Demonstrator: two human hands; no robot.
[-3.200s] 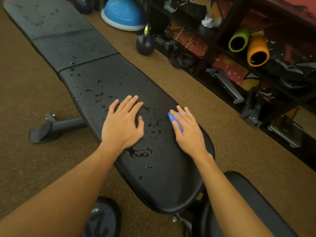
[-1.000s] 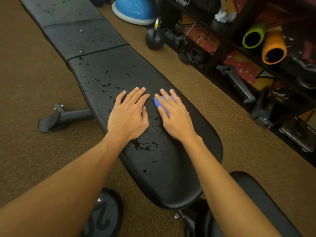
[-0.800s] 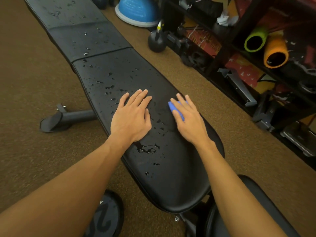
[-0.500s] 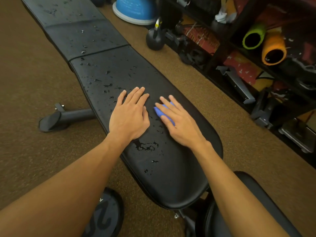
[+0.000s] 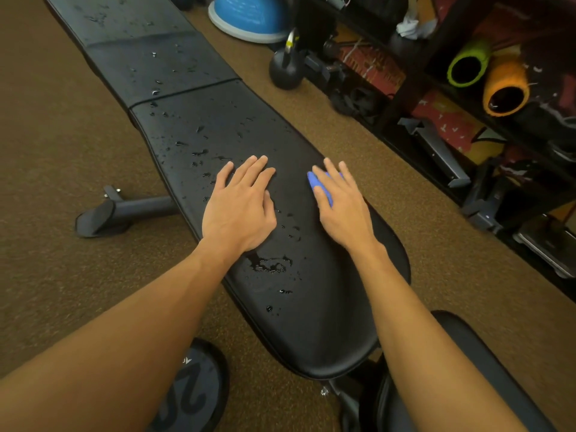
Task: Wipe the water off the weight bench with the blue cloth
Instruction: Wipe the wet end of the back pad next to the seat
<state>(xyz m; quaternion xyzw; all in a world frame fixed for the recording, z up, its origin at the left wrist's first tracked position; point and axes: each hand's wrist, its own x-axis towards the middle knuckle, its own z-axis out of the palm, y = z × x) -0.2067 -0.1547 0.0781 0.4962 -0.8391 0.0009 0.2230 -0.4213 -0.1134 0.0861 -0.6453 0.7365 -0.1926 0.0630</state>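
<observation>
The black padded weight bench (image 5: 314,322) runs from the near right to the far left, with water drops and a small puddle (image 5: 269,265) on its pad. My left hand (image 5: 240,207) lies flat on the pad with straight fingers. My right hand (image 5: 341,207) presses the blue cloth (image 5: 319,187) flat against the pad near the bench's right edge. Most of the cloth is hidden under the palm and fingers.
Brown carpet surrounds the bench. A bench foot (image 5: 103,215) sticks out left. A weight plate (image 5: 193,391) lies at the near left. A kettlebell (image 5: 286,71), a blue balance dome (image 5: 246,17) and a dark rack with green (image 5: 467,62) and orange rollers (image 5: 506,88) stand right.
My right hand has slid the cloth back and forth across the pad and now sits further right, away from the left hand. The left hand has stayed put.
</observation>
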